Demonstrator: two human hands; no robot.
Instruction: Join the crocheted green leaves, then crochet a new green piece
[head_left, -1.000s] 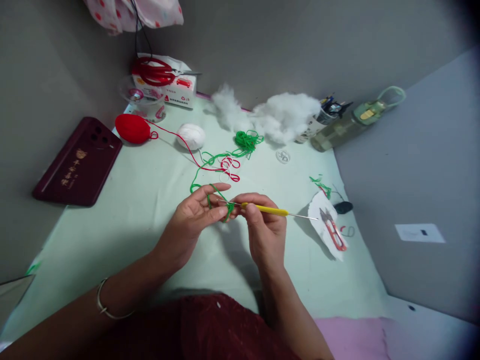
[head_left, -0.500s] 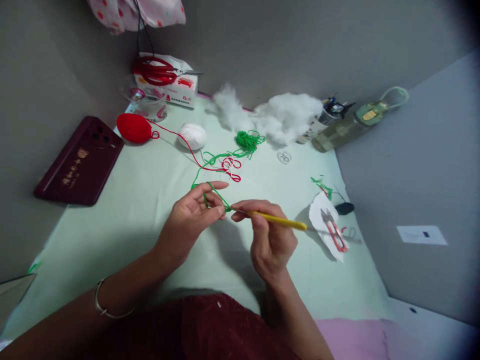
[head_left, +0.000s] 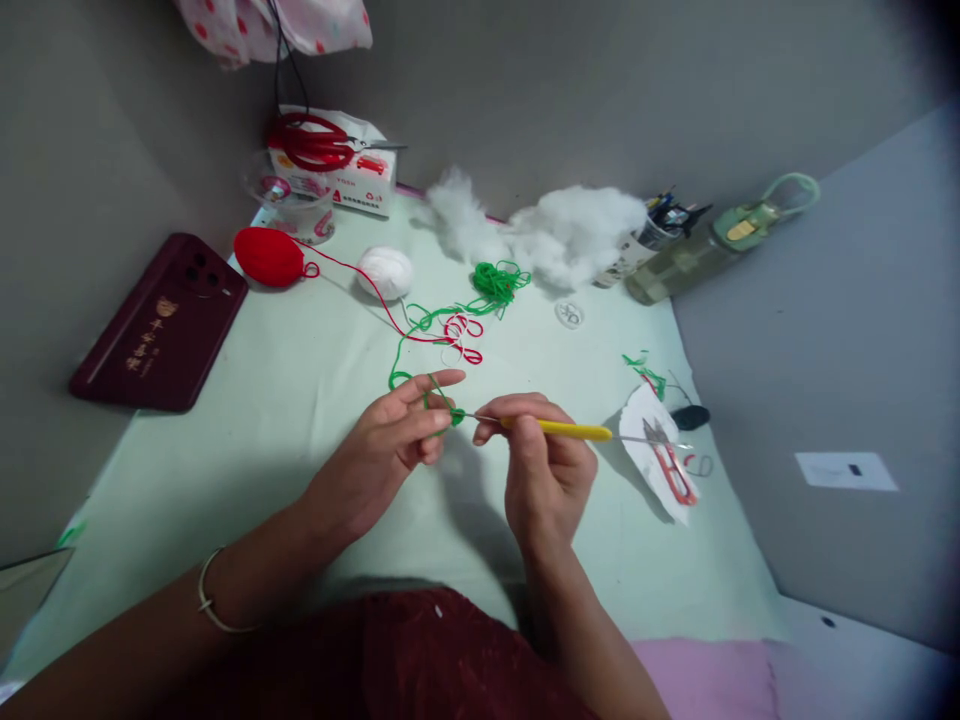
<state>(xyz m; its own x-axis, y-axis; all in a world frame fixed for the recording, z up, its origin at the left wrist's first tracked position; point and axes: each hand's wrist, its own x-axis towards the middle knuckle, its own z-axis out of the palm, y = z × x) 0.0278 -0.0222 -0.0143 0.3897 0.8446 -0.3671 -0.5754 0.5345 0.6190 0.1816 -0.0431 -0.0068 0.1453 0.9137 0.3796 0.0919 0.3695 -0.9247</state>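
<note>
Between thumb and fingers, my left hand (head_left: 390, 435) pinches a small green crochet piece (head_left: 457, 416). Green yarn (head_left: 439, 385) loops over its raised index finger and trails back to a loose green tangle (head_left: 496, 284). My right hand (head_left: 546, 465) grips a yellow-handled crochet hook (head_left: 566, 430) like a pen. The hook's metal tip points left and meets the green piece; whether a loop sits on it is too small to tell. Beyond the fingers lie loose red and white strands (head_left: 463, 338).
Behind are a red yarn ball (head_left: 268, 257), a white yarn ball (head_left: 385, 272), white stuffing (head_left: 574, 230) and a tissue box (head_left: 367, 185) with red scissors (head_left: 319, 142). A phone (head_left: 161, 325) leans at left. Thread snips (head_left: 671, 465) lie on white paper at right, near a bottle (head_left: 694, 255).
My left hand has shifted slightly right, its thumb and fingers resettled on the green piece. The hook has turned flatter, and my right hand has moved slightly right.
</note>
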